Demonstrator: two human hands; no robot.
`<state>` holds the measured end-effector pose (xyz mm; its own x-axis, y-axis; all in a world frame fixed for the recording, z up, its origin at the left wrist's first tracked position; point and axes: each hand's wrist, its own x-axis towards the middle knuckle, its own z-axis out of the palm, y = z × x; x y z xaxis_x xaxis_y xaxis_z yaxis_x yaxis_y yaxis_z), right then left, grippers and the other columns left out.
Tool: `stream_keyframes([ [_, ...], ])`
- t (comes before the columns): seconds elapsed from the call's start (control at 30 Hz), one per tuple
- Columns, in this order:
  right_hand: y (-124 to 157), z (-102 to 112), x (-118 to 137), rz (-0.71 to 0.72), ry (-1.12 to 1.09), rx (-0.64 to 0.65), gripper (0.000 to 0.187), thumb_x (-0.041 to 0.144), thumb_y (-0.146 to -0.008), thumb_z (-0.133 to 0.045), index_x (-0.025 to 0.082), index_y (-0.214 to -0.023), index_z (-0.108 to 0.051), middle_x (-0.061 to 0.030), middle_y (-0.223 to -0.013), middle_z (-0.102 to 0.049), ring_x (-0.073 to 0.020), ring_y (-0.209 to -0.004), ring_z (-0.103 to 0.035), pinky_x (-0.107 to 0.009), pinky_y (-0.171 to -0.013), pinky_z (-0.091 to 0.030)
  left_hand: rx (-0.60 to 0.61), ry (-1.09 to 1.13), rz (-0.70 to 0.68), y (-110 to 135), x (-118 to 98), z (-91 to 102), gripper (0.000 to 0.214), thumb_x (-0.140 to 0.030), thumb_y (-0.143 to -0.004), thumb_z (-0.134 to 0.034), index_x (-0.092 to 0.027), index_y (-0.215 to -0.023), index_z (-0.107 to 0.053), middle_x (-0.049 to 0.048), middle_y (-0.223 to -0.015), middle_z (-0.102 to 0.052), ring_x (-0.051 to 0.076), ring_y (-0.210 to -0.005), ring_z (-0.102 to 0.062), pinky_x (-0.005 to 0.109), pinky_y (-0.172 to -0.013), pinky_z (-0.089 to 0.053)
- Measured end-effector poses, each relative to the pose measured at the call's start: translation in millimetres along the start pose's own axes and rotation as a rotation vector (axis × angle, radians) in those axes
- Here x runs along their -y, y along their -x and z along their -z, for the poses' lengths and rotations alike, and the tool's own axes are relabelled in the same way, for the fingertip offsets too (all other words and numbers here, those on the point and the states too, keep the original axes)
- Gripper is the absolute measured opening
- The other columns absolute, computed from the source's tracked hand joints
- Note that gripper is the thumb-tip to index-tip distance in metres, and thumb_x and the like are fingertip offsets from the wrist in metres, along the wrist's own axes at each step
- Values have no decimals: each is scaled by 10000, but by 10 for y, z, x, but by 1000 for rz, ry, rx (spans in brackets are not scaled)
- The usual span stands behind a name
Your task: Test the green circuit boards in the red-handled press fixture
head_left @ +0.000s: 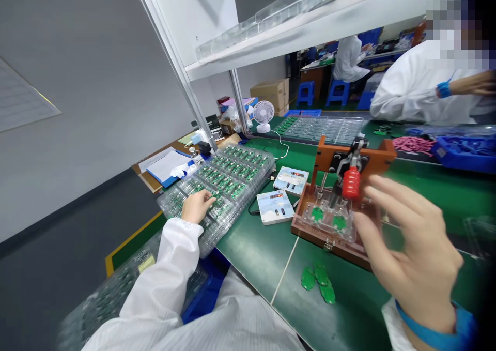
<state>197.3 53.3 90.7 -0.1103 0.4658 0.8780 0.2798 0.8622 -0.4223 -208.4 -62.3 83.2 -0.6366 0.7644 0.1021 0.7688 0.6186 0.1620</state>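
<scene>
My left hand [198, 206] reaches over a clear plastic tray [267, 172] filled with rows of small green circuit boards [234, 170]. Its thumb and fingers pinch together at one of these boards, which they partly hide. My right hand [414, 253], slightly blurred, is open with fingers apart beside the red handle [351, 183] of a toggle clamp; contact with it cannot be made out. That clamp is mounted on a brown test fixture [329, 240]. Under its clear plate lie two green circuit boards [339, 222].
Several loose green boards [321, 274] lie in front of the fixture. Two white meter boxes [276, 207] with red digits stand left of it. Behind are a small fan [263, 114], another tray [325, 128] and a blue bin [465, 152]. A co-worker's sleeve [403, 90] shows at right.
</scene>
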Motion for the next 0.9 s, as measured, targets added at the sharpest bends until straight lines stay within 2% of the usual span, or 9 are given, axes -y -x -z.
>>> stream_keyframes([
  [0.07, 48, 3, 164, -69, -64, -54, 567, 118, -855, -749, 335, -1369, -650, -54, -1351, -680, -285, -1249, -646, -482, -1079, -513, -59, 164, -50, 97, -150, 51, 192, -396, -909, -665, -208, -940, -683, 48, -928, -765, 246, -925, -717, 309, -810, -498],
  [0.13, 140, -38, 330, -138, -154, 20, 497, 130, -885, -716, 350, -1328, -667, -25, -1311, -701, -256, -1206, -674, -453, -1058, -549, -19, 498, -156, 257, -395, 59, 256, -444, -858, -704, -197, -924, -685, 38, -841, -752, 227, -817, -721, 305, -774, -528],
  [0.23, 391, -182, 496, -286, -208, 294, 408, 246, -967, -635, 352, -1361, -629, -22, -1358, -681, -251, -1272, -647, -455, -1059, -583, 311, 935, -282, 582, -844, -40, 283, -418, -758, -777, -175, -881, -701, 32, -770, -735, 197, -698, -705, 278, -674, -540],
  [0.3, 621, -286, 530, -475, -240, 425, 433, 348, -983, -620, 354, -1415, -586, -34, -1419, -645, -264, -1296, -637, -451, -1034, -605, 521, 1036, -297, 796, -1105, -167, 259, -372, -715, -809, -162, -833, -713, 30, -734, -722, 172, -658, -681, 255, -636, -522],
  [0.37, 863, -349, 518, -708, -327, 462, 428, 423, -973, -631, 343, -1393, -610, -50, -1400, -661, -257, -1185, -705, -394, -957, -640, 646, 1067, -315, 962, -1286, -323, 241, -346, -691, -824, -154, -799, -726, 21, -696, -698, 151, -631, -646, 240, -613, -495],
  [0.43, 1079, -357, 490, -903, -418, 423, 383, 469, -941, -668, 311, -1288, -692, -63, -1293, -721, -229, -999, -764, -319, -856, -660, 714, 1077, -331, 1071, -1387, -493, 236, -331, -671, -838, -152, -785, -737, 12, -681, -682, 138, -619, -616, 234, -606, -474],
  [0.53, 1318, -300, 466, -1064, -465, 303, 347, 496, -857, -758, 265, -1116, -775, -70, -1092, -779, -203, -843, -765, -253, -770, -651, 793, 1086, -327, 1173, -1441, -747, 260, -331, -646, -870, -151, -792, -752, 10, -688, -680, 133, -626, -599, 235, -612, -461],
  [0.77, 1707, -153, 372, -1232, -480, 160, 375, 520, -774, -827, 233, -1012, -785, -66, -941, -785, -218, -840, -769, -256, -770, -646, 855, 1051, -385, 1292, -1442, -1134, 215, -287, -667, -894, -163, -788, -767, 6, -695, -692, 135, -632, -599, 233, -613, -456],
  [0.9, 1824, -21, 181, -1124, -217, 165, 402, 560, -844, -744, 222, -1061, -767, -80, -987, -779, -243, -844, -762, -338, -777, -654, 612, 843, -579, 1207, -1388, -1211, 64, -207, -815, -797, -184, -816, -737, 8, -763, -693, 147, -680, -623, 252, -664, -476],
])
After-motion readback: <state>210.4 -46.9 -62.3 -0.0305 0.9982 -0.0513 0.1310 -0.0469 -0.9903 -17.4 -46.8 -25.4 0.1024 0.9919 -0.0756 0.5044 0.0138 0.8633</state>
